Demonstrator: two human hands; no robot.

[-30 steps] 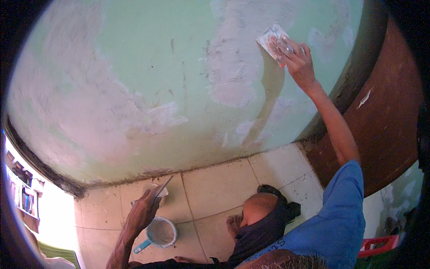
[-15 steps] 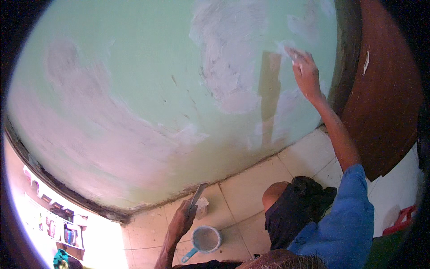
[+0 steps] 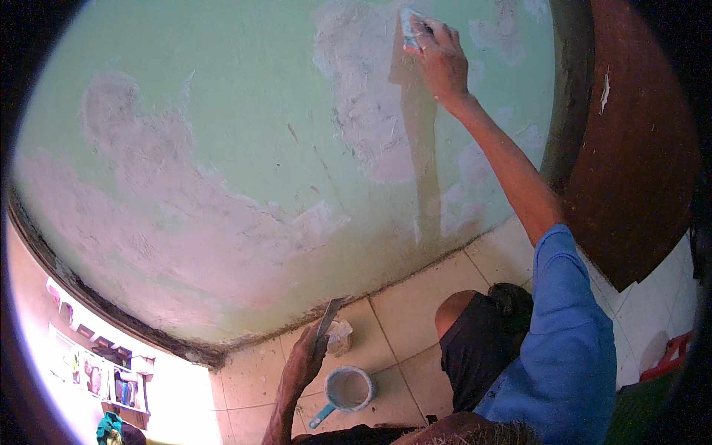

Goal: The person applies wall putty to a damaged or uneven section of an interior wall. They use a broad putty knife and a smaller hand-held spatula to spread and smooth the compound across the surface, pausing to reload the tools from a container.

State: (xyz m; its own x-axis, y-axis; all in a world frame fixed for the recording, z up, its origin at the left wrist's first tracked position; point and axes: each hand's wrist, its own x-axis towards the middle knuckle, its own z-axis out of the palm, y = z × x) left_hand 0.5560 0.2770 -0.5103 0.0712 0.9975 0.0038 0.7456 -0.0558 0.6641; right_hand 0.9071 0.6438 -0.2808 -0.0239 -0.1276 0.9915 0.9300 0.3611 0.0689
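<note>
My right hand (image 3: 441,59) is raised against the green wall (image 3: 245,96), its fingers closed round a flat pale-blue piece (image 3: 409,30) whose exact kind I cannot make out. The piece lies at the upper edge of a whitish putty patch (image 3: 371,96). Low down near the floor, my left hand (image 3: 302,360) grips a putty knife (image 3: 328,316), its flat blade pointing up toward the base of the wall. Beside that hand is a small whitish container (image 3: 340,337), partly hidden. A blue-handled dipper (image 3: 350,389) with greyish contents stands on the tiles just right of my left wrist.
Another whitish patch (image 3: 185,215) spreads over the wall's lower left. A brown wooden panel (image 3: 630,148) stands at the right. Tiled floor (image 3: 426,297) meets the wall along a dirty edge. Shelves with goods (image 3: 111,382) are at the lower left, and a red object (image 3: 667,354) at the lower right.
My right hand has moved up and left along the wall with the pale piece, from beside the putty patch to its upper edge. My left hand stays nearly in place with the putty knife.
</note>
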